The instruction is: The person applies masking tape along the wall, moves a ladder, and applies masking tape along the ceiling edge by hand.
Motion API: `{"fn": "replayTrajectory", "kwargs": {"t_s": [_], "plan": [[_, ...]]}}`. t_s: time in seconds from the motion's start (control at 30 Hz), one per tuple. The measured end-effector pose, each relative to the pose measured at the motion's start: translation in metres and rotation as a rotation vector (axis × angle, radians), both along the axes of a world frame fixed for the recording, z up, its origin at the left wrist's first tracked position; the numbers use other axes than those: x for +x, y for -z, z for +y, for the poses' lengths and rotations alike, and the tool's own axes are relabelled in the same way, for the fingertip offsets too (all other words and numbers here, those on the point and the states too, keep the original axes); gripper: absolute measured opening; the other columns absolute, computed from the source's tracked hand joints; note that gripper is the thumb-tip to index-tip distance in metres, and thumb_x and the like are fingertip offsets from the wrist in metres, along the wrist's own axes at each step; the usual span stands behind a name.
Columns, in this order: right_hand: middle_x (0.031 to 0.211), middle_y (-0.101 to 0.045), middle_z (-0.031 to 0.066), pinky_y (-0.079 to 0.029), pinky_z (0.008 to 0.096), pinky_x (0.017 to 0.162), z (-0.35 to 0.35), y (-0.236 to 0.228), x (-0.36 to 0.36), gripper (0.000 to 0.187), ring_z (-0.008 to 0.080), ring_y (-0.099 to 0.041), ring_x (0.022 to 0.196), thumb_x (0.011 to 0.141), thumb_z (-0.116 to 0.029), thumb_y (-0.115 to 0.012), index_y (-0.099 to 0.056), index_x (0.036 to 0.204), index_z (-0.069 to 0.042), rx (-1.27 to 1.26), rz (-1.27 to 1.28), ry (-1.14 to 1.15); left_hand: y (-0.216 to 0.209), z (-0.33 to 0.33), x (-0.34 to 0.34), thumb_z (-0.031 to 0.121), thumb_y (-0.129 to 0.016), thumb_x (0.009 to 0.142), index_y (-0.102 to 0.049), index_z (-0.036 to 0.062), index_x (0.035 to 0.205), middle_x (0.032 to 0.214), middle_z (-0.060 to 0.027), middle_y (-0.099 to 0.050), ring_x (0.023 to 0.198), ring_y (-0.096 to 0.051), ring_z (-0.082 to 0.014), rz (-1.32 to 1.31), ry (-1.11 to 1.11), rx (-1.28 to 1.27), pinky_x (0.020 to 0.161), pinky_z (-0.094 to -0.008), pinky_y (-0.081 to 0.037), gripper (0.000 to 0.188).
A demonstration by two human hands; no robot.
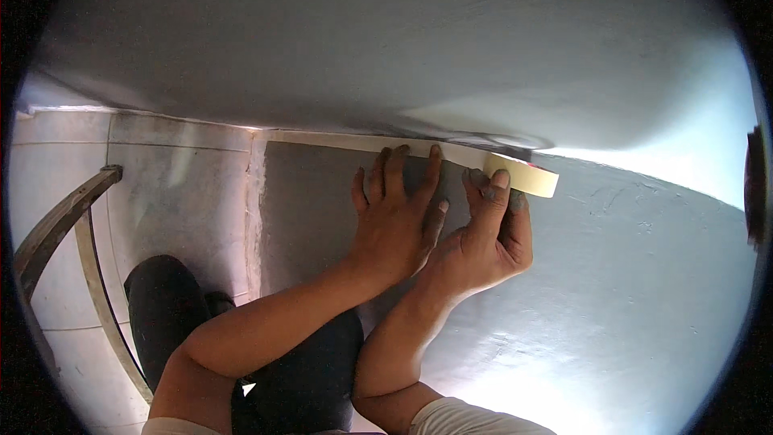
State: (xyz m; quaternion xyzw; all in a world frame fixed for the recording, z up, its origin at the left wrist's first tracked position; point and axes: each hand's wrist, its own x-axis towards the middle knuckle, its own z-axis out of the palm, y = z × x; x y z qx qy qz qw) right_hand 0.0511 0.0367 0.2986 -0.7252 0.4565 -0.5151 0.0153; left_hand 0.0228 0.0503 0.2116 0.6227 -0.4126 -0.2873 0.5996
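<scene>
A roll of pale yellow masking tape [527, 178] is pinched between the thumb and fingers of my right hand [487, 229], close to where the grey surface meets the wall. From the roll, a pale strip of tape [322, 141] runs left along that joint to the corner by the tiles. My left hand [394, 221] lies with its fingers spread, their tips touching the strip just left of the roll. Beneath both hands is the smooth grey surface [628, 266]. Part of the roll's back side is hidden.
The grey wall [362, 40] rises beyond the joint. Pale tiles [177, 185] lie to the left, divided from the grey surface by a rough whitish edge [255, 217]. Brown wooden bars [68, 209] stand at far left. My dark-clad legs [298, 370] are below, and bright light falls at right.
</scene>
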Motion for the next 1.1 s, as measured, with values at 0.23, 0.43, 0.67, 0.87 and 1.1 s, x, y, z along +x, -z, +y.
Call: {"fn": "replayTrajectory", "kwargs": {"t_s": [0.23,0.43,0.67,0.87,1.1], "plan": [[0.085,-0.075,0.0128,-0.068,0.0298,0.074,-0.005,0.004,-0.005,0.021,0.0168,-0.075,0.078,0.103,-0.009,-0.075,-0.076,0.096,0.011,-0.015,0.003,-0.045,0.002,0.0,0.003,0.041,-0.06,0.106,-0.034,0.0163,0.169,0.159,-0.0289,-0.032,0.151,-0.028,-0.0509,-0.015,0.013,0.041,0.118,-0.0744,-0.021,0.073],[0.085,-0.075,0.0095,-0.064,0.0273,0.071,-0.005,0.0,-0.002,0.019,0.014,-0.074,0.078,0.103,-0.008,-0.074,-0.076,0.095,0.009,-0.032,0.036,-0.026,0.0,0.005,0.016,0.042,-0.061,0.105,-0.036,0.0186,0.169,0.157,-0.0287,-0.036,0.15,-0.031,-0.0494,-0.036,0.027,-0.027,0.118,-0.0736,-0.022,0.072],[0.096,-0.077,0.0134,-0.055,0.0316,0.075,-0.008,0.008,-0.011,0.01,0.018,-0.071,0.086,0.097,0.003,-0.076,-0.078,0.105,0.008,0.008,0.003,-0.089,0.012,0.0,0.019,0.041,-0.064,0.103,-0.042,0.0183,0.167,0.155,-0.0283,-0.039,0.147,-0.034,-0.0469,-0.192,-0.021,-0.038,0.117,-0.069,-0.024,0.071],[0.099,-0.078,0.0137,-0.054,0.0304,0.073,-0.012,0.006,-0.013,0.011,0.0178,-0.071,0.088,0.097,0.002,-0.076,-0.079,0.106,0.008,-0.022,0.018,-0.13,0.004,-0.001,0.031,0.029,-0.07,0.094,-0.047,0.0112,0.162,0.157,-0.0226,-0.043,0.148,-0.036,-0.041,-0.116,0.046,-0.202,0.118,-0.0608,-0.027,0.074],[0.097,-0.078,0.0126,-0.054,0.0307,0.072,-0.011,0.008,-0.013,0.01,0.0172,-0.071,0.083,0.096,0.001,-0.078,-0.079,0.105,0.006,-0.035,0.074,-0.065,0.011,-0.011,0.021,0.025,-0.07,0.093,-0.044,0.0016,0.161,0.162,-0.0222,-0.042,0.153,-0.035,-0.0386,-0.058,0.099,-0.284,0.12,-0.0585,-0.027,0.076]]}}
